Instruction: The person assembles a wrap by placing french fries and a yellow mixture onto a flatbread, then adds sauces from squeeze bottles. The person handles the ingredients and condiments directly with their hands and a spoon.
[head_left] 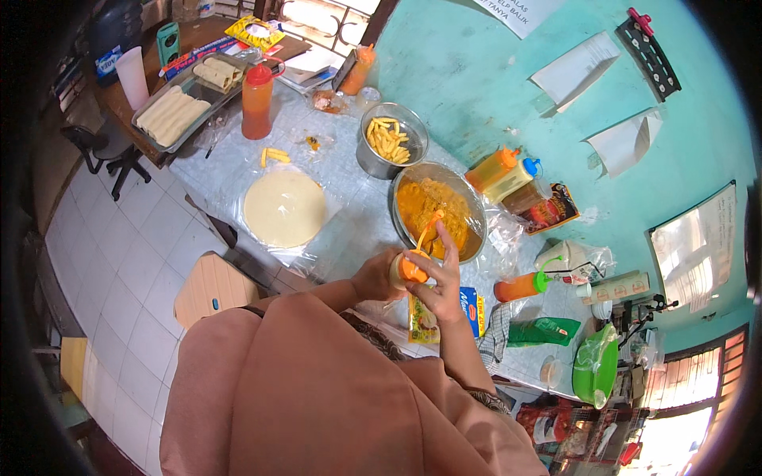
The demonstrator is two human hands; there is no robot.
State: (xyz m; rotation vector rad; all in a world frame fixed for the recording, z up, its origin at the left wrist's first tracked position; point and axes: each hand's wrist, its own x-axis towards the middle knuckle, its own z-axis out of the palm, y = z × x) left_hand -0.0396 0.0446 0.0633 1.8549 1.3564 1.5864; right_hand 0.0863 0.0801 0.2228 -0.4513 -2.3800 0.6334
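My left hand [375, 279] is wrapped round a squeeze bottle with a pale body and an orange cap [414, 266]. Against that cap lie the fingers of my right hand [441, 278], with the index finger near a thin orange piece that rises from it. Just beyond is a metal bowl [481, 247] of orange, saucy filling. A round pale wrapper sheet [284, 208] lies on clear plastic to the left. Behind the bowl, a metal pot [365, 163] holds fries [386, 140], and a few loose fries [275, 155] lie near the wrapper.
A red sauce bottle [256, 107] stands at the far left beside a tray of pale rolls [172, 117]. Several squeeze bottles [492, 168] lean by the wall. Rightward are an orange bottle with a green cap [520, 287], a green pouch [544, 332] and a green basin [594, 369].
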